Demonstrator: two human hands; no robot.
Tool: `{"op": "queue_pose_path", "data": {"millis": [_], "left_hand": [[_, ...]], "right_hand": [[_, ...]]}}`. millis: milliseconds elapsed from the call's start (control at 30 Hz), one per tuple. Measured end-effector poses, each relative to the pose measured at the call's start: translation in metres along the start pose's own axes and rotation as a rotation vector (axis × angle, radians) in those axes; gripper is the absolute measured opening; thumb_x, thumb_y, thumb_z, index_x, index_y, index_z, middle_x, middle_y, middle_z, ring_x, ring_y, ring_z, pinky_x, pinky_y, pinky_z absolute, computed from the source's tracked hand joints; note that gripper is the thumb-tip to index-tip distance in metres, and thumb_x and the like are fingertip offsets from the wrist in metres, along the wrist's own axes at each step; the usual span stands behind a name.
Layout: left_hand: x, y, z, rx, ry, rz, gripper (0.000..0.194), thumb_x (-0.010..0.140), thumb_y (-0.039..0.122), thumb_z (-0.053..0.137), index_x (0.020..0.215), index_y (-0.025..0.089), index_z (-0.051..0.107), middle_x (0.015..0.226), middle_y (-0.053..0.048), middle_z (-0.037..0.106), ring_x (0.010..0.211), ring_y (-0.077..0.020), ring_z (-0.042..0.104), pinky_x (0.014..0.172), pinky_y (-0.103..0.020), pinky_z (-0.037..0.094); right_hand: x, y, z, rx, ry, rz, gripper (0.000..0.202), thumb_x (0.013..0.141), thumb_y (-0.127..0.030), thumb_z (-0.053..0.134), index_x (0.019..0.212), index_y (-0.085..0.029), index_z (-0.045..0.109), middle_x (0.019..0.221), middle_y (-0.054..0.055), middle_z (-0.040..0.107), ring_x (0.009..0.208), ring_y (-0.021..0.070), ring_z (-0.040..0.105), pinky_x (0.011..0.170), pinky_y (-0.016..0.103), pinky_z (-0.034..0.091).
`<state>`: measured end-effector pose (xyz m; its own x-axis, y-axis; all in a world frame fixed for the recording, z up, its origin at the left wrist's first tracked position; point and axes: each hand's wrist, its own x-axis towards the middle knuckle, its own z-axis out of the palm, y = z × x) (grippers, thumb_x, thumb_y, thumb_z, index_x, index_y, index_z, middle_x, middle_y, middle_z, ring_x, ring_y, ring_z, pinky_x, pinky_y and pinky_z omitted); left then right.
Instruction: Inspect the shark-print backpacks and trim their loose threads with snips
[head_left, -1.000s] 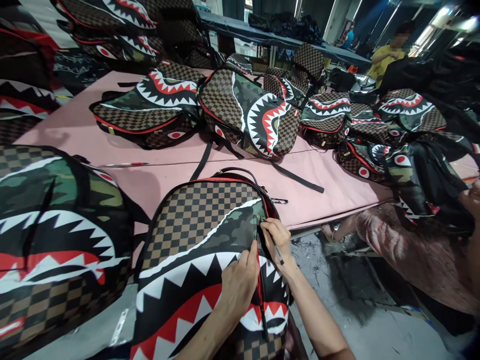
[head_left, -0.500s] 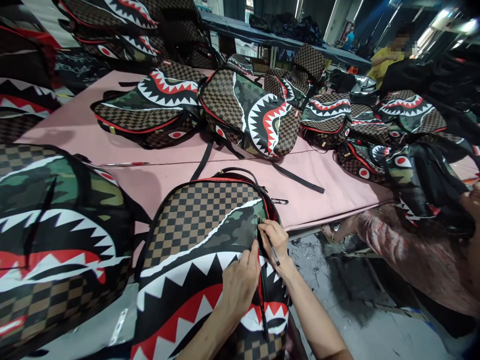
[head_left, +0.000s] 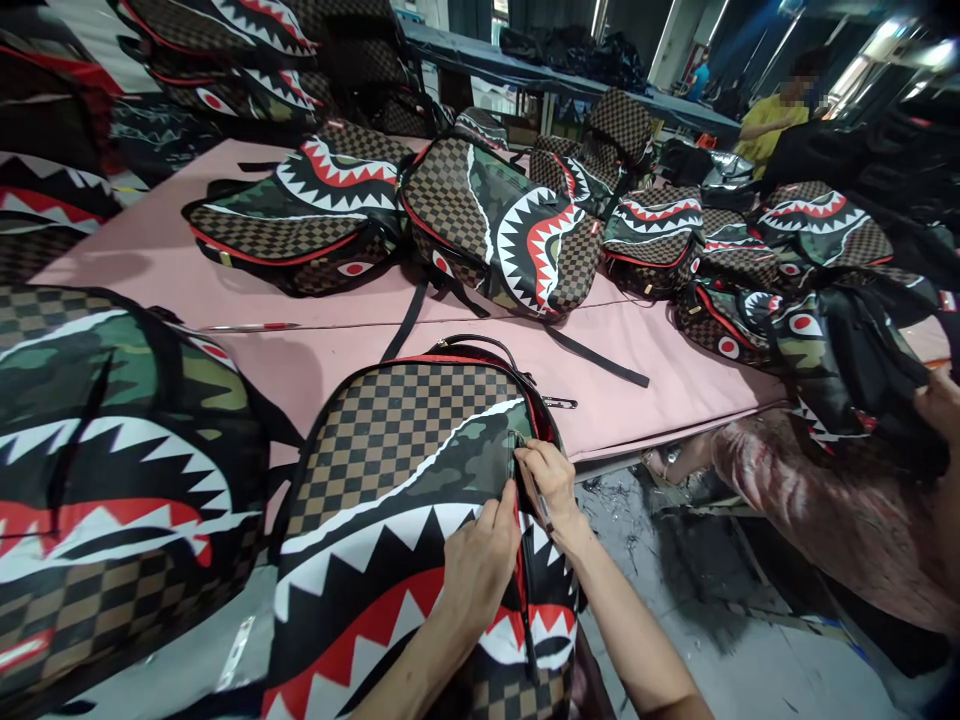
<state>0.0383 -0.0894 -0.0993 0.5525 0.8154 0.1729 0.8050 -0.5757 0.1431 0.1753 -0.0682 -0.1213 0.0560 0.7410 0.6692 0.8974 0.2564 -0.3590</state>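
Through the head camera I see my left hand (head_left: 484, 545) pinching the front zipper (head_left: 528, 600) of the shark-mouth backpack (head_left: 405, 430); my right hand (head_left: 551, 485), closed on a slim tool (head_left: 541, 508), touches the zipper's upper end. Behind the backpack lies the pink table (head_left: 607, 400).

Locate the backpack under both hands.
The backpack is at the bottom centre of the head view, right of another shark-print bag, with the pink table beyond its top; the left hand and right hand are on its front.
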Motion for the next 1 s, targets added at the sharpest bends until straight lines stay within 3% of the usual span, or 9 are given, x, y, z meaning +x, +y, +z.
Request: {"op": "queue_pose_path", "data": {"millis": [200, 300, 533, 633, 1000], "left_hand": [[0.003, -0.007, 0.003, -0.100, 0.053, 0.033, 0.037, 0.088, 0.013, 0.035, 0.118, 0.010, 0.056, 0.073, -0.003, 0.063, 0.058, -0.0122, 0.062, 0.047, -0.020, 0.043], [0.005, -0.009, 0.004, -0.134, 0.102, 0.063, 0.036, 0.088, 0.014, 0.033, 0.116, 0.008, 0.056, 0.076, -0.005, 0.065, 0.063, -0.0118, 0.063, 0.049, -0.019, 0.044], [0.002, -0.007, 0.005, -0.158, 0.096, 0.018, 0.038, 0.089, 0.013, 0.032, 0.117, 0.012, 0.057, 0.071, -0.002, 0.063, 0.055, -0.0095, 0.058, 0.046, -0.018, 0.041], [0.001, -0.006, 0.006, -0.166, 0.132, 0.022, 0.037, 0.088, 0.013, 0.033, 0.115, 0.011, 0.058, 0.070, -0.002, 0.062, 0.056, -0.0105, 0.059, 0.045, -0.019, 0.041], [0.001, -0.006, 0.007, -0.148, 0.096, 0.012, 0.038, 0.088, 0.012, 0.033, 0.117, 0.011, 0.057, 0.071, -0.002, 0.062, 0.056, -0.0113, 0.059, 0.046, -0.020, 0.042]], "right_hand": [[0.001, -0.001, 0.005, -0.240, -0.188, -0.014, 0.015, 0.088, -0.013, 0.050, 0.090, -0.019, 0.063, 0.090, 0.005, 0.066, 0.078, 0.0151, 0.059, 0.064, 0.023, 0.048], [0.002, 0.002, 0.007, -0.240, -0.221, -0.012, 0.015, 0.087, -0.013, 0.050, 0.087, -0.020, 0.063, 0.089, 0.005, 0.065, 0.075, 0.0152, 0.059, 0.061, 0.023, 0.047], [0.000, 0.008, -0.009, 0.139, -0.111, 0.024, 0.021, 0.090, -0.015, 0.042, 0.089, -0.018, 0.063, 0.088, 0.007, 0.064, 0.085, 0.0133, 0.063, 0.074, 0.023, 0.052], [-0.001, 0.007, -0.010, 0.120, -0.100, 0.017, 0.021, 0.090, -0.014, 0.043, 0.089, -0.017, 0.064, 0.088, 0.008, 0.065, 0.085, 0.0140, 0.063, 0.075, 0.023, 0.053], [-0.002, 0.009, 0.001, -0.002, -0.104, 0.005, 0.020, 0.090, -0.015, 0.044, 0.090, -0.018, 0.065, 0.093, 0.007, 0.066, 0.087, 0.0139, 0.064, 0.074, 0.022, 0.052]]}}
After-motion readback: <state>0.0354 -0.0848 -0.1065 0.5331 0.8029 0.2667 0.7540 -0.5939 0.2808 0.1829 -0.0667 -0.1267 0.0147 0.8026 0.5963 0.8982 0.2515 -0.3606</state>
